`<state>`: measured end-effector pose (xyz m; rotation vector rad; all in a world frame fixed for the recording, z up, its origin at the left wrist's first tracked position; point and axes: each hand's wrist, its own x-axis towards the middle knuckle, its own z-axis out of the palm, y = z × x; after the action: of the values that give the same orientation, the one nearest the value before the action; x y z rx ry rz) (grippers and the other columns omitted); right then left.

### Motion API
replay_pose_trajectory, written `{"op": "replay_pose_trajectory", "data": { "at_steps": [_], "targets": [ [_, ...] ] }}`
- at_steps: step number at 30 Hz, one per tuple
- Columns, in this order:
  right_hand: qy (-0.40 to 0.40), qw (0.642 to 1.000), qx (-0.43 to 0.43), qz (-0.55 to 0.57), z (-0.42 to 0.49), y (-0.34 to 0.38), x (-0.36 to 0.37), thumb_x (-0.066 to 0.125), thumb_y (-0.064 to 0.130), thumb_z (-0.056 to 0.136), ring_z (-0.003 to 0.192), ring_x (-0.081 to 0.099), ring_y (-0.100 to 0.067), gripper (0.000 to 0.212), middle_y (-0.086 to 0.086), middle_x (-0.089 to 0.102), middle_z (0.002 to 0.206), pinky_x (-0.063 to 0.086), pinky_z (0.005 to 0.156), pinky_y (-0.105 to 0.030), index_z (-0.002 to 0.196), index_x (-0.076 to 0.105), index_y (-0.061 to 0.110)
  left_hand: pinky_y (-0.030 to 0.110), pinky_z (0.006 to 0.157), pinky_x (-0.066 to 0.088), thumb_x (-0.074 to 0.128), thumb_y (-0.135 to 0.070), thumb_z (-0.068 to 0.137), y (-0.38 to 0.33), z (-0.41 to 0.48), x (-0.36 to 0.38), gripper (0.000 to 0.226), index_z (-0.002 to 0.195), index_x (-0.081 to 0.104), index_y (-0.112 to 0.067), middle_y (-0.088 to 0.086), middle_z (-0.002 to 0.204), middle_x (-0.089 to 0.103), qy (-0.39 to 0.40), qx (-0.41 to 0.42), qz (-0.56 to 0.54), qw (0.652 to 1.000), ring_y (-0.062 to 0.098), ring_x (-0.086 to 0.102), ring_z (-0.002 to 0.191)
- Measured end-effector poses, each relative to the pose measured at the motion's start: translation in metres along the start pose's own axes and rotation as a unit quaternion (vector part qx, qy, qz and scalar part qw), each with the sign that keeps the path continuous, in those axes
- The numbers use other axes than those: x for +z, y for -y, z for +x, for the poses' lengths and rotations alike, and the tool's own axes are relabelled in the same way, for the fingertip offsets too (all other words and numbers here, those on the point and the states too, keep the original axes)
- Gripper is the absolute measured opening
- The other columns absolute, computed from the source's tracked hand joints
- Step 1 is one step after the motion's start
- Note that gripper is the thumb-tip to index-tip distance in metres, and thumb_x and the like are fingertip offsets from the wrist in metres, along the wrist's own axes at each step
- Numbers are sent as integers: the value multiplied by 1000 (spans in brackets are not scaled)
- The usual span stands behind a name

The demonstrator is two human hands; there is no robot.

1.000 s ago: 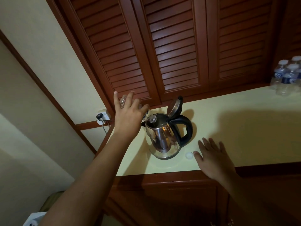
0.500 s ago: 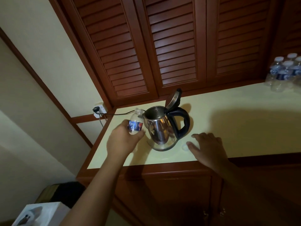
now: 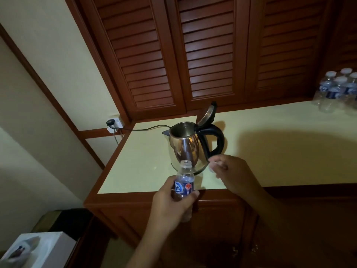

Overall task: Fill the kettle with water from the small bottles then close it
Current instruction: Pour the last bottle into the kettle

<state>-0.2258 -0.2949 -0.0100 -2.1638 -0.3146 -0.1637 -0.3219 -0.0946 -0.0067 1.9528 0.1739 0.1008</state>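
Observation:
A steel kettle (image 3: 185, 146) with a black handle stands on the pale countertop (image 3: 270, 151), its lid (image 3: 207, 115) tipped up and open. My left hand (image 3: 170, 202) grips a small clear bottle (image 3: 184, 185) with a blue label, upright and uncapped, in front of the counter edge below the kettle. My right hand (image 3: 233, 175) is just right of the kettle's base and pinches the white bottle cap (image 3: 212, 167) in its fingertips.
Several capped small water bottles (image 3: 337, 89) stand at the far right of the counter. The kettle's cord (image 3: 146, 129) runs left to a wall socket (image 3: 114, 122). Louvred wooden doors (image 3: 202, 55) rise behind. A white box (image 3: 32, 250) sits low at the left.
My left hand has brought the bottle away from the kettle's mouth, turned it upright and drawn it toward me. My right hand lifted the white cap off the counter.

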Motion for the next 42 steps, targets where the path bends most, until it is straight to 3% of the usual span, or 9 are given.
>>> {"op": "replay_pose_trajectory", "data": {
  "at_steps": [5,11,16,23,28,33,36,39,42],
  "targets": [
    [-42,985,14,167,-18,38,-5,63,17,95,73,71,4,22,11,77,89,47,64,-6,111,74,28,52,61,63,87,-24,85,-7,-2,15,37,109,69,-45,4,83,75,43,5,-50,998,24,72,68],
    [-8,968,53,247,-28,40,-12,60,21,96,95,72,-3,29,16,77,101,56,88,-33,115,73,38,38,54,51,85,-19,87,-6,2,21,43,114,69,-48,8,77,71,68,20,-91,993,20,61,57],
    [10,965,16,260,-35,44,-19,66,19,96,103,70,-2,22,17,76,108,56,94,-35,112,76,28,34,51,49,85,-21,87,-8,1,22,44,123,69,-40,1,71,69,87,19,-90,992,20,60,56],
    [97,977,-77,176,-24,45,-45,64,13,97,109,69,-6,23,12,74,115,56,96,-41,113,72,27,26,64,53,83,-8,85,-18,1,13,34,112,78,-27,0,78,72,146,6,-151,978,12,67,71],
    [159,967,-105,168,-18,57,-67,62,7,97,110,69,-9,28,8,74,117,54,98,-37,117,71,24,32,57,56,79,-18,75,-24,7,8,51,119,66,3,20,88,71,282,-34,-293,913,27,66,64],
    [132,982,-124,56,-16,55,-86,66,51,85,88,67,-2,24,10,72,95,49,76,-12,103,74,38,32,55,57,75,-15,77,-36,18,17,58,127,60,8,23,85,69,354,-30,-298,886,28,67,60],
    [33,983,-176,-40,-9,40,-91,57,59,92,67,57,-11,44,3,59,71,42,61,-18,77,70,20,35,62,57,77,-17,80,-49,28,33,44,120,70,0,23,87,69,358,-1,-238,903,29,68,63],
    [-14,960,-244,-134,-3,14,-95,42,43,103,54,43,-15,50,-1,42,57,36,56,-32,63,46,14,39,68,56,78,-9,86,-60,32,51,19,105,78,-10,22,83,72,347,66,-108,929,29,68,67],
    [-7,960,-165,-227,-5,-9,-100,33,43,101,53,45,-20,55,-4,44,54,37,57,-36,60,49,10,39,65,57,84,-20,81,-62,38,73,18,97,77,-21,12,81,75,268,185,44,945,20,69,68]
  ]
}}
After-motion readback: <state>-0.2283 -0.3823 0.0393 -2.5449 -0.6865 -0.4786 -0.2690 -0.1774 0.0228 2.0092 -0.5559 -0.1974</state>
